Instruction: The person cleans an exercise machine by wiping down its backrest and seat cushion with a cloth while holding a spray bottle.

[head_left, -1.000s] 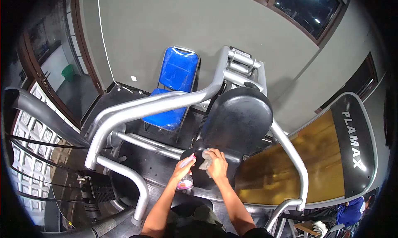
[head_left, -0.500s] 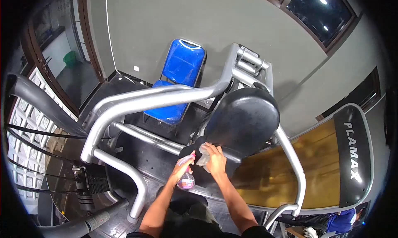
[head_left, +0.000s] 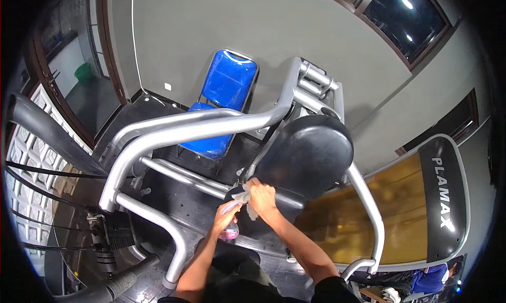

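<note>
My left hand is closed round the neck of a spray bottle with pink liquid in its clear body. In my right hand is a crumpled pale cloth, part of it hanging below the fingers. The two hands are close together in front of the gym machine, with the cloth near the bottle's spray head. Just beyond them rises the machine's black padded backrest. The black seat under my hands is largely covered by them.
Silver tube frames curve round the left and front of the machine. Behind it stands a blue chair by the grey wall. A gold panel marked PLAMAX is at the right. Black cables run at the left.
My right hand with the cloth has moved left, closer to the spray bottle. The bottle and my left hand have shifted slightly left, and the whole view has shifted a little.
</note>
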Motion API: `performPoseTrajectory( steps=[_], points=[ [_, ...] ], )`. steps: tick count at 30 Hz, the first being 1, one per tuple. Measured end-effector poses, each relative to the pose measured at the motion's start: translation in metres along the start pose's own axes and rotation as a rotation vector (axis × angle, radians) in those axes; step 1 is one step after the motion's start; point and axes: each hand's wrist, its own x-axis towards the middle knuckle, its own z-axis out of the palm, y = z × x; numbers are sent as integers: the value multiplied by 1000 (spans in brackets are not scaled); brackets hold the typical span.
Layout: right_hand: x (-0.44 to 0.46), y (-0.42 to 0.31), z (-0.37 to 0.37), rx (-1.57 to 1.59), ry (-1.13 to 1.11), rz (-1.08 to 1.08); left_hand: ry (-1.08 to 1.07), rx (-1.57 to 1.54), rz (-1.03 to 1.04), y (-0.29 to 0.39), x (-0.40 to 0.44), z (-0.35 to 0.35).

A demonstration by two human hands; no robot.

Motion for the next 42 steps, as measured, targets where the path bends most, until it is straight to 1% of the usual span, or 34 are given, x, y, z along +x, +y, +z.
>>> performPoseTrajectory(
  steps=[1,2,3,5,6,8,10,12,13,15,17,19,21,23,24,27,29,31,32,33,35,36,37,39,40,42],
  points=[
    [6,-5,0,-47,-85,18,-3,1,-1,1,-1,1],
    [9,-10,3,-90,-53,-2,9,-1,14,2,-1,1],
    [12,-14,9,-91,-53,-2,24,-5,29,3,-3,2],
    [21,-18,27,-201,-81,-46,53,-3,28,3,-5,1],
    [21,-20,34,-252,-31,-99,81,1,24,2,-7,0],
    [16,-22,46,-281,-52,-124,90,-12,40,2,-11,-5],
    [14,-25,45,-311,-73,-151,100,-28,58,-2,-14,-10],
    [11,-16,35,-292,-39,-213,95,-108,141,-4,-17,-13],
    [14,-14,29,-295,-38,-221,102,-113,145,-4,-17,-15],
    [21,-13,8,-286,-72,-93,117,-71,109,-5,-19,-20],
    [18,-15,7,-284,-40,-90,138,-67,120,-5,-18,-23],
    [16,-23,23,-429,-22,-129,153,-58,133,-5,-15,-23],
    [18,-25,35,-450,-61,-142,198,-101,185,-6,-11,-21],
    [17,-26,56,-389,-81,-169,191,-100,197,-3,-11,-22],
    [16,-30,70,-395,-132,-127,192,-114,181,1,-13,-22],
    [5,-37,85,-399,-126,-135,198,-121,174,7,-15,-21],
    [6,-30,83,-343,-159,-122,209,-112,206,4,-16,-22],
    [2,-26,52,-296,-146,-163,222,-100,195,5,-16,-22],
    [-2,-24,40,-232,-143,-158,236,-92,187,5,-15,-21],
    [-8,-20,31,-235,-143,-155,232,-95,187,7,-15,-20],
    [-19,-11,21,-17,147,-171,200,-61,180,14,-20,-19],
    [-23,-5,20,66,185,-149,201,-66,179,15,-21,-17],
    [-27,-5,21,63,182,-150,204,-90,144,16,-23,-15],
    [-38,-8,25,132,242,-19,201,-114,107,15,-21,-11],
    [-42,-10,32,185,230,25,199,-92,119,12,-19,-10],
    [-55,-10,41,193,207,26,195,-65,129,7,-16,-7]
  ],
)
